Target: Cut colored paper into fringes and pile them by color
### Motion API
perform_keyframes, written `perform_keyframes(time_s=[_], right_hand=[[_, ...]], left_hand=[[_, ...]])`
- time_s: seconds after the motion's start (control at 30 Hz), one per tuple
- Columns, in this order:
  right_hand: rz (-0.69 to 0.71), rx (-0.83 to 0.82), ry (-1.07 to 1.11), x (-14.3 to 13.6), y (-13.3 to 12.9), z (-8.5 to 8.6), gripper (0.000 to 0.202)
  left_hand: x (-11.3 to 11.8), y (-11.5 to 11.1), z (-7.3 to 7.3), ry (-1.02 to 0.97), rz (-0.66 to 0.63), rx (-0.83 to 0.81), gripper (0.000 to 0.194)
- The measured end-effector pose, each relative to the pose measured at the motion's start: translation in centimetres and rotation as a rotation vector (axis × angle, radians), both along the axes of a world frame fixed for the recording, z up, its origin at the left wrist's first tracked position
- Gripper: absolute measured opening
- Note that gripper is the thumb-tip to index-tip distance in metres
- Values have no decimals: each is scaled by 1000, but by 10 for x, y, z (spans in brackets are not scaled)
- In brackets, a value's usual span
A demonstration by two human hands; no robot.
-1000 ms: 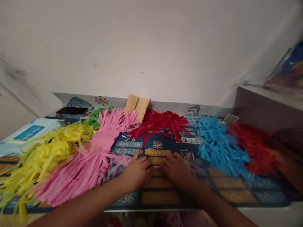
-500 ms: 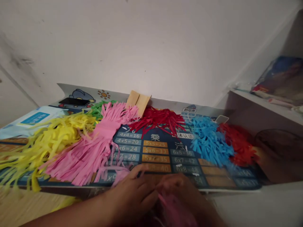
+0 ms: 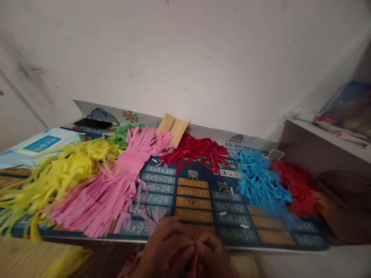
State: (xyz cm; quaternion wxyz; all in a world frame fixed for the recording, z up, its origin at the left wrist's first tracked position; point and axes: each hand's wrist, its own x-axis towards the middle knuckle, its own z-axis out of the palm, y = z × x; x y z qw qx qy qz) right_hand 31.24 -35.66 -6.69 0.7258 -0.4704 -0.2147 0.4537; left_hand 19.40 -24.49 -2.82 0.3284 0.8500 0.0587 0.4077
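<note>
My left hand [image 3: 171, 247] and my right hand [image 3: 213, 253] meet at the lower middle, in front of the mat's near edge. Thumbs and fingertips of both are pinched together on a pink paper strip [image 3: 196, 262], which hangs down between them. Pale pink-lilac fringe ends [image 3: 155, 219] stick out beyond my left hand; I cannot tell whether they join the strip. Closest on the left lies a large sheet of pink fringed paper [image 3: 135, 161], its cut strands spread at both ends. My palms and the lower part of the held paper are hidden or dim.
Yellow fringe [image 3: 72, 166], green fringe [image 3: 123, 135], dark red fringe [image 3: 199, 154], blue fringe [image 3: 261, 179] and red fringe [image 3: 298, 189] lie across a multiplication-table mat [image 3: 193, 195]. A wipes pack [image 3: 42, 143], phone [image 3: 92, 123] and tan card [image 3: 174, 127] sit behind. A box-like shelf [image 3: 327, 154] borders the right.
Both hands have moved lower and drawn closer together, with the pink paper now pinched between their fingertips. The view has shifted slightly; the fringes on the mat appear unmoved.
</note>
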Motion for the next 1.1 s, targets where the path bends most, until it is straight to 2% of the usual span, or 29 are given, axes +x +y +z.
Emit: perform_keyframes(time_s=[0.07,0.17,0.3,0.4,0.43,0.5,0.6,0.7,0.8,0.9,0.97,1.03,1.1], right_hand=[[-11,-16,14,-2,5,-5,37],[-30,-91,-9,-8,11,-7,33],[-3,-85,-220,-4,20,1,29],[4,-144,-631,33,46,17,22],[-21,-217,-810,51,59,22,22],[-168,-421,-1201,92,89,28,10],[-234,-517,-1295,138,130,22,9],[-253,-498,-1299,151,146,16,9],[-208,-433,-1258,133,130,25,15],[-50,-301,-1113,91,89,38,18],[39,-131,-867,57,59,43,12],[41,-4,-696,29,36,44,7],[12,51,-622,11,21,42,8]], left_hand=[[2,-1,-8,12,12,-94,20],[2,2,-12,51,17,-150,23],[-7,12,-14,59,-58,-219,31],[-12,19,-17,67,-20,-372,25],[-12,20,-18,81,0,-443,24],[-9,19,-21,104,2,-625,27],[-3,11,-26,156,-58,-950,40],[1,4,-29,208,-97,-1107,47],[-2,5,-26,179,-32,-1087,47],[-9,10,-16,120,62,-1015,42],[-14,13,-6,100,93,-853,34],[-19,13,4,78,87,-641,23],[-21,11,12,67,77,-512,16]])
